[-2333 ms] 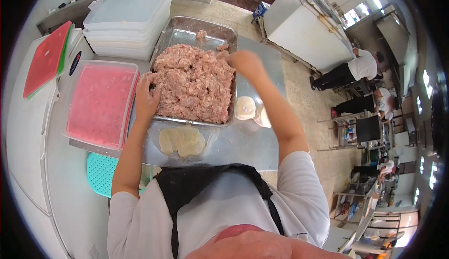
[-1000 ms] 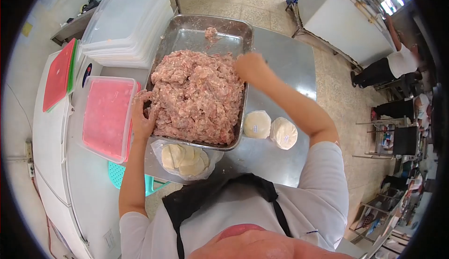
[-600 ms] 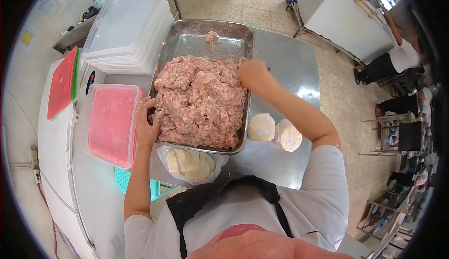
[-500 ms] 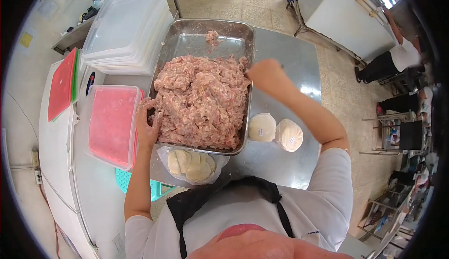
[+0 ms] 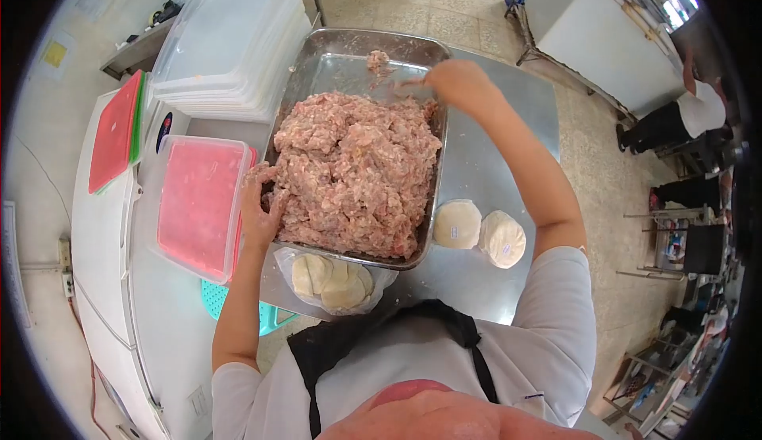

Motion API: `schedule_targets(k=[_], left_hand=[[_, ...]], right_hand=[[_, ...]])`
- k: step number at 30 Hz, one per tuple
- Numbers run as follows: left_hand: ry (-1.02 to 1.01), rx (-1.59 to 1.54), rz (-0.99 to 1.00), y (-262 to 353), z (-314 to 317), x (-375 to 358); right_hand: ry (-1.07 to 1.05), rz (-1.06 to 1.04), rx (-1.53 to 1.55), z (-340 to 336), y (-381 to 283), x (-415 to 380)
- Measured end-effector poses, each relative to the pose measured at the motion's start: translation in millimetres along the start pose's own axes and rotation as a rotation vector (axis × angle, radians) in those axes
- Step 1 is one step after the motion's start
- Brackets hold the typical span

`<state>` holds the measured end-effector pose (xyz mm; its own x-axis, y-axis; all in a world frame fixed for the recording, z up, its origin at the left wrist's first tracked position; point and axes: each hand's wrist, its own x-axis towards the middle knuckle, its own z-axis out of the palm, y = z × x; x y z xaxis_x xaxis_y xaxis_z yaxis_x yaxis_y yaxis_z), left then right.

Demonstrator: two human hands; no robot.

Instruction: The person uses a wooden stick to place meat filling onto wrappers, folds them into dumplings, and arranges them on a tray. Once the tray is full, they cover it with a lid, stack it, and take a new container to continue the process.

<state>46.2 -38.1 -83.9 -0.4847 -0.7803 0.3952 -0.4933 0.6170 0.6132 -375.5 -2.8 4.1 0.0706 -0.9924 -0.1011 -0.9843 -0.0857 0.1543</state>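
Note:
A deep metal tray [image 5: 321,51] holds a large mound of raw ground meat [image 5: 357,174], with a small lump [image 5: 378,62] apart from it at the far end. My left hand [image 5: 260,211] is at the tray's left rim, thumb and fingers apart, the fingertips smeared with meat. Over the far right rim, my right hand [image 5: 462,84] is closed, knuckles up. A blurred, pinkish strip points left from it over the tray; I cannot tell what it is. Pale round discs in a plastic bag [image 5: 337,281] lie against the near rim.
Two wrapped stacks of pale discs [image 5: 458,224] [image 5: 502,239] sit on the metal table [image 5: 500,146], right of the tray. To the left are a lidded box with red contents [image 5: 202,202], stacked clear containers [image 5: 226,31] and a red board [image 5: 117,130]. Another person [image 5: 690,110] stands far right.
My right hand has moved from beside the right rim up toward the tray's far right corner. My left hand stays at the left rim; the whole view has shifted slightly.

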Motion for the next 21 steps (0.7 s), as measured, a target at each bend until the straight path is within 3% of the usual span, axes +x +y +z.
schedule_targets(k=[2, 6, 8, 9, 11, 12, 14, 18, 20, 21], left_hand=[[0.002, -0.013, -0.005, 0.1, 0.1, 1.7], [-0.008, -0.02, -0.021, 0.7, -0.2, 1.0], [-0.014, -0.024, -0.002, -2.8, 0.2, 0.5], [-0.016, -0.027, 0.014, -5.0, -0.2, 1.1], [-0.012, -0.024, 0.001, -4.4, -0.7, 1.7], [-0.006, -0.023, -0.007, -3.0, -0.9, 1.2], [0.002, -0.029, -0.034, 3.2, -2.4, 3.1], [-0.007, -0.038, -0.029, 2.0, -2.6, 2.0], [-0.002, -0.04, -0.02, 3.2, -4.2, 2.8], [0.0, -0.046, -0.005, 4.0, -3.4, 3.4]], right_hand=[[0.16, 0.113, 0.061, 20.5, 18.6, 26.3], [0.21, 0.249, 0.203, 66.6, 6.0, 67.5], [0.177, -0.015, 0.307, 95.5, -14.8, 78.3], [0.177, -0.016, 0.307, 82.2, -16.0, 72.0], [-0.149, -0.119, 0.245, 41.0, -16.5, 51.1], [-0.153, -0.124, 0.246, 43.4, -0.7, 50.7], [-0.043, -0.073, 0.333, 47.0, 41.6, 55.8], [0.176, 0.057, 0.227, 68.7, -0.5, 40.6], [-0.165, -0.174, 0.179, 54.6, -10.2, 34.8], [-0.168, -0.171, 0.181, 43.1, -5.5, 33.8]])
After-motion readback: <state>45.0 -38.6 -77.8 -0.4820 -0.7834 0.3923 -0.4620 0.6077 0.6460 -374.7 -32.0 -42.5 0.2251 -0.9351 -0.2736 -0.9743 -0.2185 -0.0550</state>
